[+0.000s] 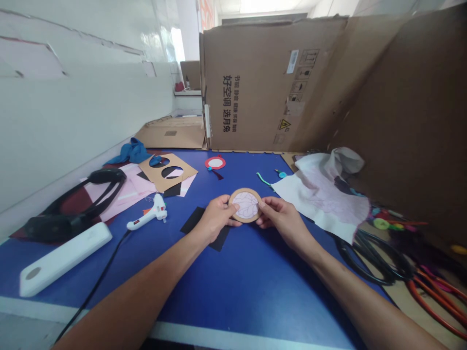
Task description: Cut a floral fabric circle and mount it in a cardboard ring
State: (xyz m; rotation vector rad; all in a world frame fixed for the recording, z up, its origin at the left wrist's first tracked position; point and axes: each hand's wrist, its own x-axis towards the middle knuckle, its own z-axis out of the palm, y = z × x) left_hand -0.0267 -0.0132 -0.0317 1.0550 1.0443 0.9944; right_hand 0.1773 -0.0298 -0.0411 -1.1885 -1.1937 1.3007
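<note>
Held up above the blue table is a round cardboard ring (234, 192) with pale lilac fabric (246, 206) filling its middle; thin dark lines cross the fabric. My left hand (218, 217) pinches the ring's left side, thumb lying over the front. On the right side, my right hand (279, 214) grips the rim between thumb and fingers. Partly under my left hand lies a piece of black card (193, 221). Beyond the ring rests a small red round piece (207, 163) with a white centre and a dark tassel (218, 175).
At left lie a white glue gun (146, 217), a white bar-shaped object (65, 260), a black strapped object (91, 194) and cardboard with round cut-outs (156, 179). White fabric (321, 189) and black-handled scissors (368, 257) are at right. A large cardboard box (262, 92) stands behind the blue table (237, 287).
</note>
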